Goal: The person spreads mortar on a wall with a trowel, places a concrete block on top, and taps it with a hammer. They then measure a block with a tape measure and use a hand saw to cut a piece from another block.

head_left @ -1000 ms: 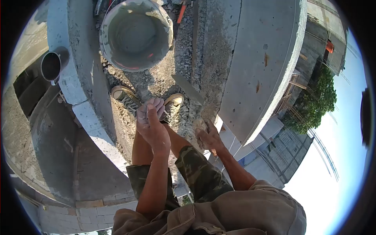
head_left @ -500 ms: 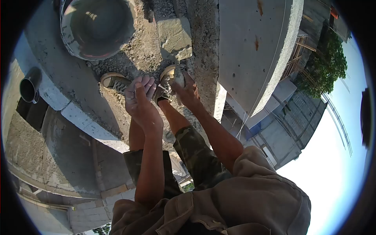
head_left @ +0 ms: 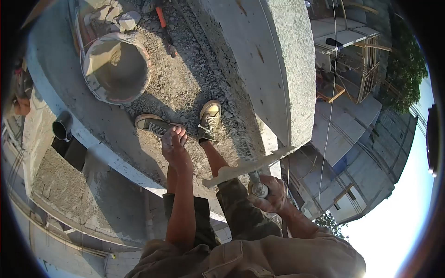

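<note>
My right hand [head_left: 271, 193] is closed around the handle of a trowel, held over my right thigh. The trowel's long blade [head_left: 250, 167] is seen nearly edge-on, with grey mortar along it. Near my left shoe [head_left: 155, 125], my left hand [head_left: 176, 146] is raised with its fingers curled and bunched together; nothing shows in it. A round bucket [head_left: 143, 76] of grey mortar stands on the rubble beyond my feet, touched by neither hand.
A red-handled tool [head_left: 161, 17] lies on the rubble, right of some broken chunks [head_left: 129, 21]. On the left ledge sits a metal cup [head_left: 61, 126]. A thick concrete wall [head_left: 296, 69] rises at right, with a thin string [head_left: 330, 106] beyond it.
My right hand has moved back and right with the trowel, whose blade has turned from flat to edge-on. My left hand's fingers are more bunched. The view has shifted, showing the red-handled tool.
</note>
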Tool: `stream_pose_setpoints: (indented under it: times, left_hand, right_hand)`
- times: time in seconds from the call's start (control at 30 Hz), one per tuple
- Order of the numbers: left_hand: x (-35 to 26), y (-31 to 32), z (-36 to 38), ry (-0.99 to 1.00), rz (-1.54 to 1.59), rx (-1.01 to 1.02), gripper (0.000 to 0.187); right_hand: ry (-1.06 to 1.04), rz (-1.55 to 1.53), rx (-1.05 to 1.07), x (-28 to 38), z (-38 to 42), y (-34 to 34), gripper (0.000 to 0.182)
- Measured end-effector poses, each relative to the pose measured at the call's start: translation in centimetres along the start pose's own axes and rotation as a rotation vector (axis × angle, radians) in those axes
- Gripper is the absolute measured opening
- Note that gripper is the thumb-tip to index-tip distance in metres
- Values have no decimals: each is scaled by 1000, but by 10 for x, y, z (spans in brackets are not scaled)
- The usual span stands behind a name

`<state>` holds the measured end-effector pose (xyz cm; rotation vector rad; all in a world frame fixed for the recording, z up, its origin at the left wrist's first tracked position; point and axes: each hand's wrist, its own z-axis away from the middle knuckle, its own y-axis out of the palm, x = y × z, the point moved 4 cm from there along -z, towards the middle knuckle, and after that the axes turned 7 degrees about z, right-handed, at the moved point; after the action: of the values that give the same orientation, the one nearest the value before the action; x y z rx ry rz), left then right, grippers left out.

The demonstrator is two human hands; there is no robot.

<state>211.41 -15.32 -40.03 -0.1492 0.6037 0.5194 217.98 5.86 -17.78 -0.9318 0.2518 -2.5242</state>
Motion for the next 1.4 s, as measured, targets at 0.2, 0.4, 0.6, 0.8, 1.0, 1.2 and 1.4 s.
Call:
stream_pose_setpoints:
  times: [0.2,0.4,0.6,0.8,1.0,1.2,1.4]
  left_hand:
    - [-9,-25,55,10,-449,218,33]
    - [-84,-65,131,208,-1190,287,34]
    - [-97,-105,201,299,-1432,170,43]
    - [-65,-110,211,349,-1556,227,44]
    - [-62,-106,204,350,-1665,233,41]
    - [-61,-109,197,255,-1687,189,44]
    - [-57,-102,191,262,-1708,210,34]
  right_hand:
    - [-108,-111,-722,-20,12,-182,55]
    - [18,336,-777,-138,-159,-270,50]
    - [17,-97,-278,-91,-335,-214,48]
    - [-175,46,-413,-11,-439,-222,53]
    - [-281,73,-554,26,-496,-226,53]
    - [-543,137,-598,4,-478,-208,54]
    - [-562,181,-705,-51,-448,-178,62]
